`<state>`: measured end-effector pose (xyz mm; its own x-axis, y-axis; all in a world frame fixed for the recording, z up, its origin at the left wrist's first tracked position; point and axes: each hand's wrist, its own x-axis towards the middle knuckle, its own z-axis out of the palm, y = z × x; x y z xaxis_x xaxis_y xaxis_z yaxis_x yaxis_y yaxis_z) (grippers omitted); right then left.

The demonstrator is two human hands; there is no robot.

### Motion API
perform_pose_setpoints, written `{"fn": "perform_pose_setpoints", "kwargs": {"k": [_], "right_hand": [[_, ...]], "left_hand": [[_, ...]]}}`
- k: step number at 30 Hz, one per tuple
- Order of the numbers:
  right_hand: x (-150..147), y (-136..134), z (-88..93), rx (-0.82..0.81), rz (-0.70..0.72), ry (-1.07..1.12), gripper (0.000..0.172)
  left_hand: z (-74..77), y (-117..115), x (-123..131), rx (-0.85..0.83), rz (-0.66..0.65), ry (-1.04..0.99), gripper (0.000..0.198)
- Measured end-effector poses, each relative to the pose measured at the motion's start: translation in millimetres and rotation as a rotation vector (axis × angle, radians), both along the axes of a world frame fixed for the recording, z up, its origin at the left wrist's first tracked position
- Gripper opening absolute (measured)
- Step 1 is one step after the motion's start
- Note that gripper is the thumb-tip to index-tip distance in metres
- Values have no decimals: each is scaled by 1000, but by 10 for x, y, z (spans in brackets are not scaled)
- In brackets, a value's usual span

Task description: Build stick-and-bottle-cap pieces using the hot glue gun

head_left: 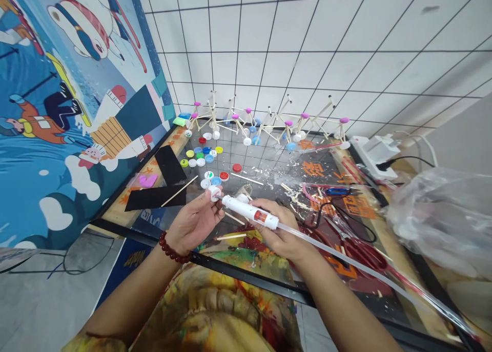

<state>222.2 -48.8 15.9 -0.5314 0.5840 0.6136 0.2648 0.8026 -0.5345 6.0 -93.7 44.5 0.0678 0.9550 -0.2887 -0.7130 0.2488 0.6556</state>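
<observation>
A white bottle cap (214,192) is pinched between the thumb and fingers of my left hand (197,216), which wears a dark red bead bracelet (171,249). My right hand (280,229) is wrapped round a white hot glue gun (246,208). The gun's metal tip meets the cap or is very close to it; I cannot tell which. From the gun's back end a long translucent glue stick (330,247) runs to the lower right. Just beyond both hands lie several loose bottle caps, among them blue (216,181) and red (224,176) ones.
Along the back stand several stick figures with pink tops (288,123) and cap feet. Scissors (363,252), a power strip (374,157), a cable and a plastic bag (442,219) are at right. Black strips (154,197) and a wooden stick (179,191) lie at left.
</observation>
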Motion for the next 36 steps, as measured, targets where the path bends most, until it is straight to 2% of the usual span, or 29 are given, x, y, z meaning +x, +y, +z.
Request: {"fn": "perform_pose_setpoints", "kwargs": {"k": [4,6,8,9,10,11,13,16,19,23,26,29,33,36], "right_hand": [[6,-11,7,-35,2,6,31],[17,-8,3,-61,7,44,30],[36,8,-9,-89,-17,97,30],[48,21,-15,-99,-42,123,29],[61,36,-22,-106,-73,146,30],[74,51,-27,-110,-105,165,29],[95,78,-37,-107,-159,203,28],[109,101,-60,-116,-198,227,27],[106,110,-94,-156,-211,231,29],[97,123,-116,-162,-214,242,30],[94,132,-106,-162,-204,236,28],[94,136,-90,-162,-213,235,27],[95,137,-77,-150,-204,241,27],[98,136,-80,-163,-190,253,27]], "left_hand": [[-25,-26,15,29,33,87,20],[-28,-26,-71,90,112,194,22],[-38,-29,-235,201,274,416,26],[-51,-38,-334,257,389,581,28],[-74,-54,-434,275,428,782,31],[-108,-79,-526,289,385,992,34],[-202,-147,-661,340,219,1371,32],[-353,-251,-711,441,45,1626,28],[-386,-264,-631,509,-16,1705,38],[-244,-80,-455,704,-69,1663,51],[-167,99,-335,823,-204,1660,44],[-181,206,-249,873,-306,1705,35],[-245,243,-198,939,-321,1885,17],[-274,250,-202,989,-276,1975,18]]}}
